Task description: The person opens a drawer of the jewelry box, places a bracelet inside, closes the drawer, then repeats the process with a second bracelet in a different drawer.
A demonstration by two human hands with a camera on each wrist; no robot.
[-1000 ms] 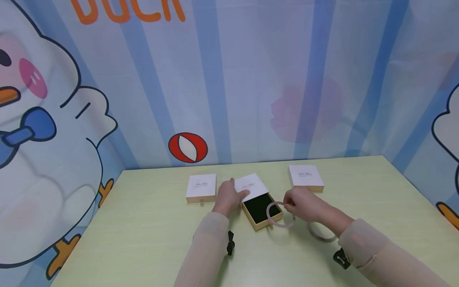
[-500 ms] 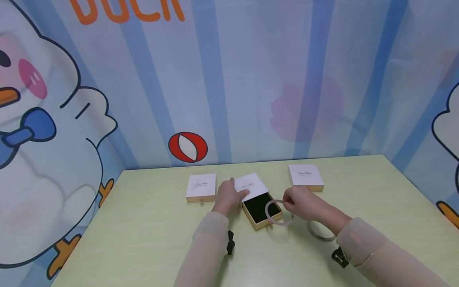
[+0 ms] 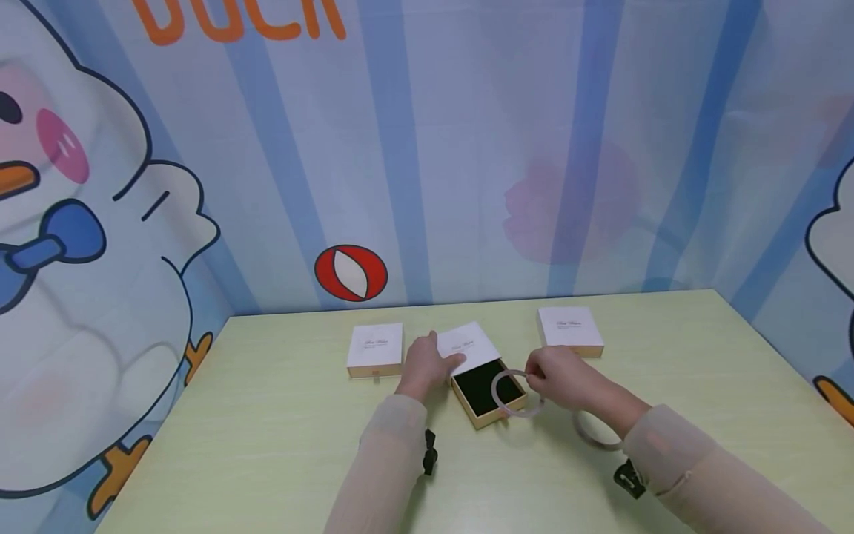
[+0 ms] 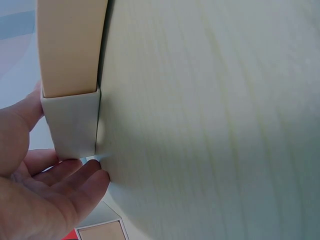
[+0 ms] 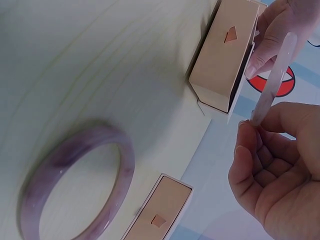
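My left hand (image 3: 427,367) grips the white sleeve (image 3: 470,343) of a slide-out jewellery box, thumb on top and fingers along its side and end. The box's tan drawer (image 4: 70,47) is pulled partway out toward me, showing a dark lining (image 3: 475,389). Between right thumb and fingertips, my right hand (image 3: 567,380) pinches a pale bangle (image 5: 275,80), held tilted over the drawer's front right corner. A second bangle, mottled purple (image 5: 127,150), lies flat on the table below my right wrist. Whether the held bangle touches the drawer, I cannot tell.
A closed white-topped box (image 3: 375,346) stands to the left of my left hand. Another closed box (image 3: 570,328) sits behind my right hand. The pale wood table (image 3: 280,445) ends at a blue striped cloth backdrop (image 3: 454,185).
My right hand has shifted slightly left with the bangle, which now hangs a little farther over the drawer. The left hand and the box have stayed put.
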